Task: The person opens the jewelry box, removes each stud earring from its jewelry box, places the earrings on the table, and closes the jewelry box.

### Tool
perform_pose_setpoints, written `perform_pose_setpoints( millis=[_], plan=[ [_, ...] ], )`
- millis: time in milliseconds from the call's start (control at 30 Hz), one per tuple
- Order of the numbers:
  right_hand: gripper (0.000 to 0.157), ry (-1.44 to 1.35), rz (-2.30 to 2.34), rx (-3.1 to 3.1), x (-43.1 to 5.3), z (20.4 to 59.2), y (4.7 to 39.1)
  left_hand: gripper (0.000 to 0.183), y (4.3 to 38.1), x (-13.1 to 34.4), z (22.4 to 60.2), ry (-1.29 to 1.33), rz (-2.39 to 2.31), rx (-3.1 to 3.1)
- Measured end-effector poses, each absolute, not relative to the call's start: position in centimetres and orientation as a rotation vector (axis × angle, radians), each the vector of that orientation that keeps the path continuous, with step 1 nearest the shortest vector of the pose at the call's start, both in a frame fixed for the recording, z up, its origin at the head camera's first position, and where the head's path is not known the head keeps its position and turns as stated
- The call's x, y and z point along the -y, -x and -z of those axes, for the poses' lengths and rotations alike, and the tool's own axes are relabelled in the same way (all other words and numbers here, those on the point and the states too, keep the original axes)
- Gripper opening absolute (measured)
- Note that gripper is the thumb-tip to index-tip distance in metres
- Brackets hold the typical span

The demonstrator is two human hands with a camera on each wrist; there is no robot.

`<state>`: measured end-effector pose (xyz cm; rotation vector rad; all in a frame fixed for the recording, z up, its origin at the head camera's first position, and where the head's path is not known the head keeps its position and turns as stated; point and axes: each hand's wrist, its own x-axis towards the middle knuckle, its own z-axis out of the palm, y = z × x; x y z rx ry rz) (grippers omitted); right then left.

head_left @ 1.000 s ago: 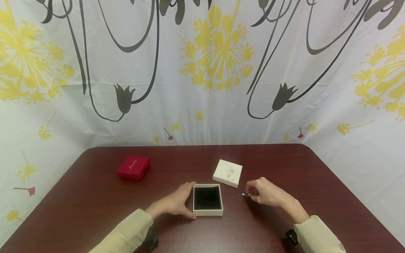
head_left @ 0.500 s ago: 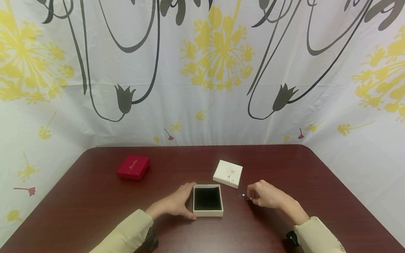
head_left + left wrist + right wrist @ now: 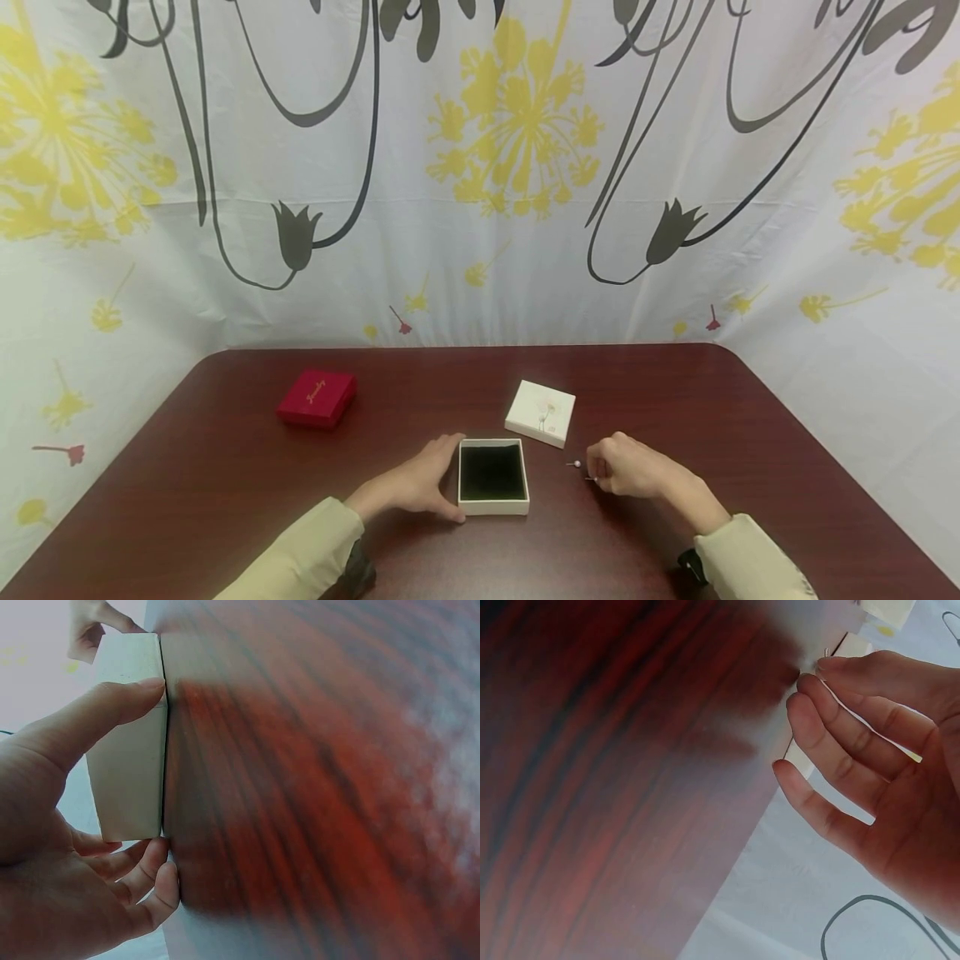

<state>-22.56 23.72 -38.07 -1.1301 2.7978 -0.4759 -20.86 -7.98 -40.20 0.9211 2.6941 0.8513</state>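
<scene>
My left hand (image 3: 418,479) grips the open white jewelry box (image 3: 492,507) by its left side, thumb at the near corner and fingers at the far one. The left wrist view shows the thumb along one wall of the box (image 3: 131,772). A dark pad (image 3: 492,471) lines the box. Right of it, my right hand (image 3: 630,465) pinches a tiny thin silvery earring (image 3: 591,479) close to the table; most of it is hidden by the fingers. A second small earring with a pearl-like bead (image 3: 577,464) lies just left of those fingertips.
A white lid (image 3: 540,412) with a flower print lies behind the box, to its right. Farther left is a closed red box (image 3: 317,398) with gold lettering. The dark wooden table (image 3: 180,492) ends at a patterned curtain (image 3: 480,275).
My right hand has moved slightly toward me with the thin earring, drawing it apart from the pearl-like one. The left hand and the box stay where they were.
</scene>
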Motion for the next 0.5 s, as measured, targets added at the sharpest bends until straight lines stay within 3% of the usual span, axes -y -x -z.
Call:
perform_pose_setpoints(
  millis=[500],
  plan=[
    [0.018,1.113,0.430,-2.808,-23.50,38.22,22.49,0.099,20.96,8.01,40.36,-0.926,-0.842,-2.689]
  ],
)
